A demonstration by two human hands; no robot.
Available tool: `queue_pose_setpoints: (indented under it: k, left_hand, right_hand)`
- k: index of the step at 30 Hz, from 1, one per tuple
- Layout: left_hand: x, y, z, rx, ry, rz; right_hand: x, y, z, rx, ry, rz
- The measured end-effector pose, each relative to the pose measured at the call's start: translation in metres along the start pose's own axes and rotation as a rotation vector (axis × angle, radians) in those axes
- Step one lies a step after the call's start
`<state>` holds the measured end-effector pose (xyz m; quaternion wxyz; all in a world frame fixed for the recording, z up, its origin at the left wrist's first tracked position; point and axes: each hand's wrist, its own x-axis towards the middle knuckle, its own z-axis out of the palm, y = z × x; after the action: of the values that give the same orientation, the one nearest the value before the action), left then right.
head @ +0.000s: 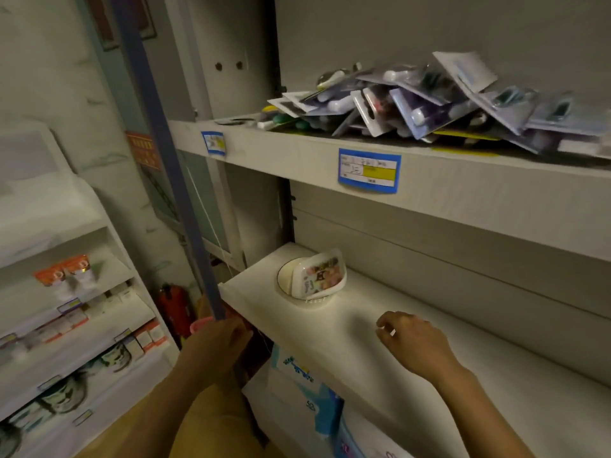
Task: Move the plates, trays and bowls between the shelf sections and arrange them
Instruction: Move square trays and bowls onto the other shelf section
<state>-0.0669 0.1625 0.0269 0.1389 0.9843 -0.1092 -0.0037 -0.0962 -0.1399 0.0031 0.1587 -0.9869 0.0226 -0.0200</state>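
Observation:
A white bowl (287, 278) with a dark rim stands near the left end of the middle shelf (357, 328). A small rectangular tray (319, 276) with a colourful printed face leans upright inside it. My right hand (411, 343) hovers over the shelf to the right of the bowl, apart from it, fingers loosely curled and holding nothing. My left hand (220, 342) grips the lower end of a blue upright post (172, 166) at the shelf's left front corner.
The upper shelf (297, 157) holds a heap of packaged items (423, 100) and carries blue price labels (368, 171). Below the middle shelf lie blue-and-white packs (307, 395). A white rack with boxed goods (76, 312) stands left; a red fire extinguisher (173, 307) sits behind the post.

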Motion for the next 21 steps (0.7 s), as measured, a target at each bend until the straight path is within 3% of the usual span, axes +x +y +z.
queue_pose_setpoints:
  k: [11,16,21]
  left_hand:
    - [0.128,-0.055,0.001,-0.084,-0.157,0.163]
    - [0.171,-0.082,0.005,-0.035,-0.232,0.291]
    - [0.202,-0.095,0.014,-0.062,-0.261,0.403]
  right_hand:
    - [0.133,-0.047,0.027,-0.162,0.035,0.276]
    - [0.176,-0.069,0.041,-0.306,-0.065,0.454]
    - [0.197,-0.078,0.042,-0.463,-0.140,0.520]
